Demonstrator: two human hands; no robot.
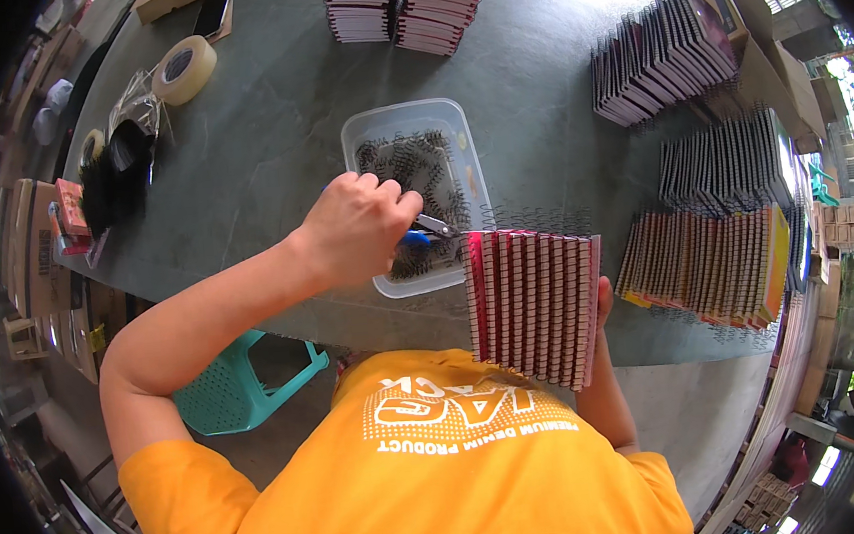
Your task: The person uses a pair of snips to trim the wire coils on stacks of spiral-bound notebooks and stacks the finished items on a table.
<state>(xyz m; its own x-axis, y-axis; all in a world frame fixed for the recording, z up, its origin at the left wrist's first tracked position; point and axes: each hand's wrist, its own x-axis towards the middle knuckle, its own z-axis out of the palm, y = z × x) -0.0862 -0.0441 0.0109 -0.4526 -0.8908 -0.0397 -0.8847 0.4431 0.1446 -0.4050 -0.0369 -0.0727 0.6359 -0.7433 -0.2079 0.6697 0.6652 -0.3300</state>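
My left hand (362,227) is closed round blue-handled pliers (434,227), which look like small cutters. Their metal jaws meet the near corner of a stack of spiral notebooks (535,304), at the end of a wire coil. My right hand (605,303) grips that stack from its right side; most of its fingers are hidden behind it. The notebooks have red and pink covers and dark coils, with loose coil ends sticking out along the top edge. Beneath my left hand and the pliers stands a clear plastic tub (405,115) holding many bits of dark wire coil.
Spiral notebooks stand in stacks at the right: dark ones (661,53), grey ones (720,164) and yellow-edged ones (703,265). Red-covered books (437,5) stand at the far side. Left on the table are a tape roll (184,70) and a black object (127,155). A teal stool (241,387) is below.
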